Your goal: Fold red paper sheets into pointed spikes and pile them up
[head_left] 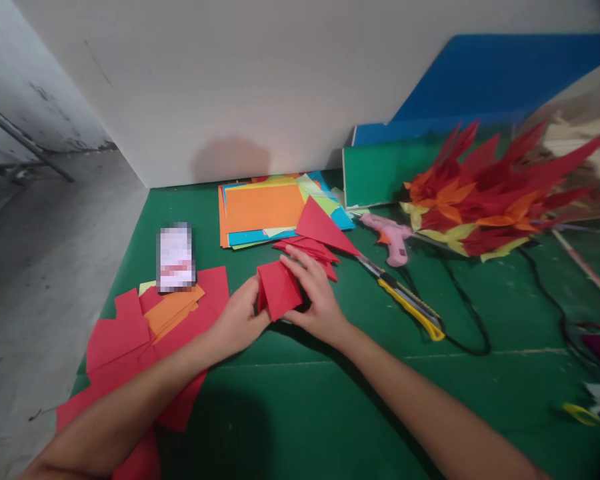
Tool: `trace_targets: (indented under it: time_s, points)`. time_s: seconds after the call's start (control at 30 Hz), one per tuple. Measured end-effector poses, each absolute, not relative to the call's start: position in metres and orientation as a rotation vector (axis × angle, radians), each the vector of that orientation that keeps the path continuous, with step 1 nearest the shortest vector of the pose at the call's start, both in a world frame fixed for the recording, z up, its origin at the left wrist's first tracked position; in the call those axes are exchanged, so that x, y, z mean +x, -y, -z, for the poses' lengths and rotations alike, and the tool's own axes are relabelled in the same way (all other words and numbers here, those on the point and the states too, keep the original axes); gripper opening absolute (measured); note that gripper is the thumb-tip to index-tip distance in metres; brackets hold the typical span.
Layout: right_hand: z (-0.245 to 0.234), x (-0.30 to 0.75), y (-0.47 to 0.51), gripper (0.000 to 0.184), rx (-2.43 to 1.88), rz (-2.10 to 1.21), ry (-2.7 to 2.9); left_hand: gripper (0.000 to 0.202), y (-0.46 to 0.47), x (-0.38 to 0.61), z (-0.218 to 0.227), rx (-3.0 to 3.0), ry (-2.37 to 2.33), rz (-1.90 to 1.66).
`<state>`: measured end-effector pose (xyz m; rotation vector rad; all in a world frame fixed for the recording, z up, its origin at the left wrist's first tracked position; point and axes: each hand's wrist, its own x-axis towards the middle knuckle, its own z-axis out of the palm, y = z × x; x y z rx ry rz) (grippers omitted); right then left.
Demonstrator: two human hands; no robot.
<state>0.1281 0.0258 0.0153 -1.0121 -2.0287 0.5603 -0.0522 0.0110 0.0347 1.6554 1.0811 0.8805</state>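
Note:
Between my two hands, just above the green table, is a folded piece of red paper (279,288). My left hand (239,319) grips its left edge, thumb toward the lower side. On the other side my right hand (316,293) holds the right edge, with the index finger along the top and the thumb below. Right behind the hands lie several folded red paper pieces (313,248) in a loose pile. A larger red paper triangle (325,227) rests on that pile, its tip near a yellow utility knife (405,300).
Coloured sheets (265,208) are stacked at the back of the green table (260,413). Red paper scraps (120,340) and a phone (176,259) lie left. Rightward are a pink glue gun (391,237), its black cord (473,300) and a red-orange paper flame piece (500,193). A white wall (230,80) stands behind.

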Motion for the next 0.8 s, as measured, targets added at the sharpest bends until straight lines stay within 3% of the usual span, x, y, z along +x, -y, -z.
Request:
trace_targets:
  time_s: [0.17, 0.33, 0.5, 0.6, 0.8]
  points:
    - [-0.018, 0.131, -0.024, 0.042, -0.962, -0.846, 1.852, 0.033, -0.014, -0.059, -0.045, 1.608, -1.088, -0.874]
    - [-0.012, 0.137, -0.027, 0.040, -1.196, -1.206, 1.271, 0.035, -0.030, -0.071, -0.055, 1.308, -1.211, -1.004]
    - [-0.009, 0.140, -0.034, 0.040, -1.148, -1.571, 1.184, 0.039, -0.047, -0.085, -0.041, 1.319, -1.247, -1.138]
    - [-0.008, 0.141, -0.037, 0.038, -1.163, -1.462, 1.349, 0.037, -0.047, -0.088, -0.031, 1.552, -1.389, -1.036]
    - [-0.006, 0.146, -0.040, 0.040, -1.339, -0.917, 1.831, 0.037, -0.028, -0.079, -0.034, 2.391, -1.613, -0.744]
